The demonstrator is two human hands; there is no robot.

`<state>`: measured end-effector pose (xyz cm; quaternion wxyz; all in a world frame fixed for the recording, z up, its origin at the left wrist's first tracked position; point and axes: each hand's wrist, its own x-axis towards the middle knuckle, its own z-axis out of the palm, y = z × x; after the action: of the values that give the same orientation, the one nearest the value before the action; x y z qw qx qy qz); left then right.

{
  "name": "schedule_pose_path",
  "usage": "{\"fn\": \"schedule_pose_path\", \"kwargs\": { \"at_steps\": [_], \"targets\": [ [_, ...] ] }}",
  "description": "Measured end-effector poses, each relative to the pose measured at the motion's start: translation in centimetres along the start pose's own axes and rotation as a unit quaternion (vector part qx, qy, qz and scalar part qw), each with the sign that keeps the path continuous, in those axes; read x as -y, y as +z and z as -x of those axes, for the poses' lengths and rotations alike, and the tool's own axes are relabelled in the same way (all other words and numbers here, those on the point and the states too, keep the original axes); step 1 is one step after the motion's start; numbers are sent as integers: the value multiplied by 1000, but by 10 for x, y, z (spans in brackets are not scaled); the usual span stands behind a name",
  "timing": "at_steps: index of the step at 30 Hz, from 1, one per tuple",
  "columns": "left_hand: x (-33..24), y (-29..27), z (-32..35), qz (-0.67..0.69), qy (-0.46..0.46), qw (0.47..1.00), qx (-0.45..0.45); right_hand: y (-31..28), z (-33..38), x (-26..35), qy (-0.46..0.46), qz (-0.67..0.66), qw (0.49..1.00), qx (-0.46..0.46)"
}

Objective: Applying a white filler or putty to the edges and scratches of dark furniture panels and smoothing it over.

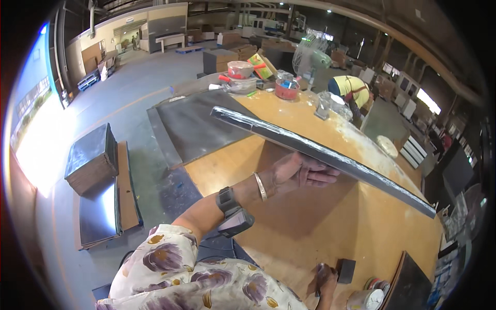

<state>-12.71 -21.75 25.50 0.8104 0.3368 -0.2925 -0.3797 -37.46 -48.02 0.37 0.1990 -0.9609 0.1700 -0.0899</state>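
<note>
A long dark panel (320,155), seen nearly edge-on, is held up at a slant above the wooden work table (289,222). White streaks of a paste-like smear run along its upper edge. My left hand (305,171) supports it from below, palm up, with fingers curled at its near side; a bracelet and a wrist-worn device sit on that arm. Low in the picture, my right hand (325,279) rests close to the table with its fingers closed. Whatever it grips, if anything, is too small to name. Just right of it stands a small black block (346,270).
Flat dark sheets (199,124) lie at the table's far left. Tubs (287,88) and a fan (312,57) stand beyond. A white-lidded can (364,299) and another dark panel (408,284) are near right. Stacked boards (93,160) occupy the floor at left; a person (351,89) bends over behind.
</note>
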Motion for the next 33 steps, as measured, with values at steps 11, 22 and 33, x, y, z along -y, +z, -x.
{"fn": "schedule_pose_path", "kwargs": {
  "at_steps": [11, 22, 33],
  "targets": [
    [19, 35, -12, -17, -8, 1000, -11, -7, 10, 6, 33, 30, 999, 0],
    [100, 41, -30, -39, 11, 996, 75, -1, 15, 0, 65, 19, 998, 0],
    [159, 56, -54, -13, 85, 986, 142, 7, 36, 8, 54, -44, 995, -76]
  ]
}}
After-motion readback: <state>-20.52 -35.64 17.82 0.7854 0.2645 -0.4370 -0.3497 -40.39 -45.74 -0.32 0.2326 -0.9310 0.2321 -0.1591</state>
